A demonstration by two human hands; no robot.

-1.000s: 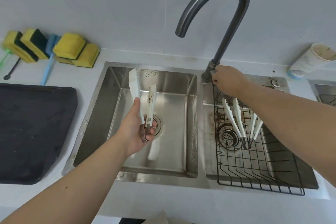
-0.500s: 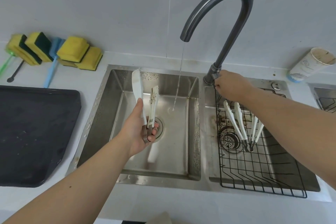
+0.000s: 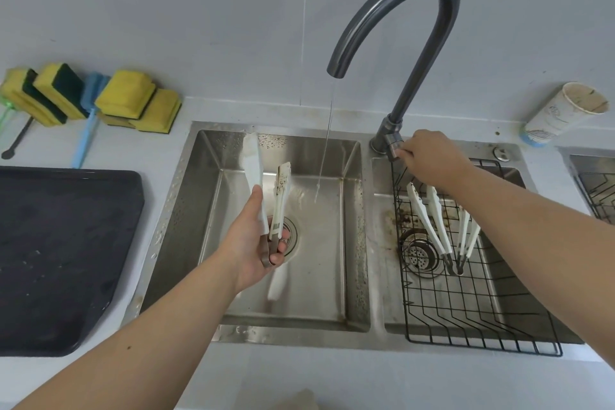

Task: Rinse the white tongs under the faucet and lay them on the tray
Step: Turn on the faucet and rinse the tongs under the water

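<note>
My left hand grips a pair of white tongs by the hinge end, tips pointing up, over the left sink basin. One arm of the tongs carries dark stains. They hang left of a thin water stream that falls from the dark curved faucet. My right hand holds the faucet handle at the base of the spout. The dark tray lies on the counter at the left.
A black wire rack in the right basin holds two more white tongs. Yellow sponges and a blue brush lean on the back wall. A paper cup lies tilted at the far right.
Water has begun running from the faucet, with my right hand staying on the handle. My left hand keeps the tongs in nearly the same spot.
</note>
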